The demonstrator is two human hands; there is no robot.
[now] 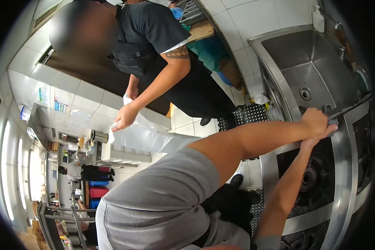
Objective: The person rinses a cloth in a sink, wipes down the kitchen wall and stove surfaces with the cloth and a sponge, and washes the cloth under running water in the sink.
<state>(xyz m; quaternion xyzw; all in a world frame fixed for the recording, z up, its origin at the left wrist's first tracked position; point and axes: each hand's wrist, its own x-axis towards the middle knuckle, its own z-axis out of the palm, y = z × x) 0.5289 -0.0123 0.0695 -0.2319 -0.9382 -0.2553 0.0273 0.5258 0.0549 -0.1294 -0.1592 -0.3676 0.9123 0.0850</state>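
Note:
My left hand (315, 122) is closed over my right hand (309, 142) above the steel front of the stove (343, 154). The two hands overlap and touch. A small greyish piece (333, 121) shows at their fingertips, too hidden to name. My right hand's fingers are mostly covered by the left, but seem closed too. Just beside the hands lie the near rim of the steel sink (279, 79) and a black burner (309, 176). Grey sleeves cover my upper arms.
A co-worker in dark clothes (154, 37) stands close by, holding translucent plastic sheeting (150, 135) that hangs toward my arm. A soap bottle (318, 20) is by the sink. Black perforated mats (248, 117) lie on the tiled floor (186, 121). Another person (91, 172) is farther off.

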